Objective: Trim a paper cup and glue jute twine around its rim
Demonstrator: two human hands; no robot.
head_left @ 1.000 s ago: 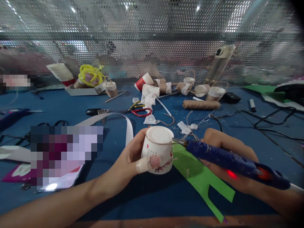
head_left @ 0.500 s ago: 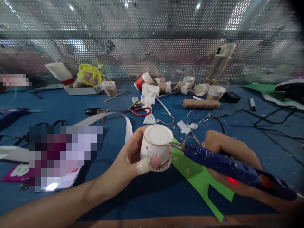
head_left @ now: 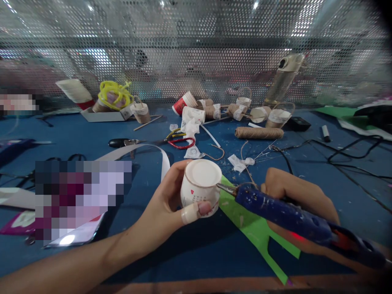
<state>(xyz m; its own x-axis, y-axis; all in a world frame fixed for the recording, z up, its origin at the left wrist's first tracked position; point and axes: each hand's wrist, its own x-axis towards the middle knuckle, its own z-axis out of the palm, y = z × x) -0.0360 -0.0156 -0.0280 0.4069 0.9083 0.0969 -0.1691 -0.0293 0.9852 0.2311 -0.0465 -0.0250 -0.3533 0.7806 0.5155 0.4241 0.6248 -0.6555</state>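
My left hand [head_left: 167, 204] is wrapped round a small white paper cup [head_left: 199, 185] with red print, held upside down with its base facing up; the thumb wears a bandage. My right hand [head_left: 295, 196] grips a blue hot glue gun [head_left: 294, 214] whose metal nozzle touches the cup's right side near the base rim. A red light glows on the gun's underside. Under both lies a green paper cut-out [head_left: 257, 232] on the blue table [head_left: 190, 253].
Behind lie red and yellow scissors [head_left: 180, 142], a twine spool [head_left: 259, 132], several twine-wrapped cups [head_left: 239, 111], a yellow cord bundle [head_left: 114, 96], a white paper strip [head_left: 165, 161] and black cables [head_left: 337, 157]. A perforated metal screen [head_left: 196, 61] closes the back.
The cup has tilted and sunk slightly toward me. The glue gun has dropped lower and slid left along the cup's side, its nozzle staying against the cup.
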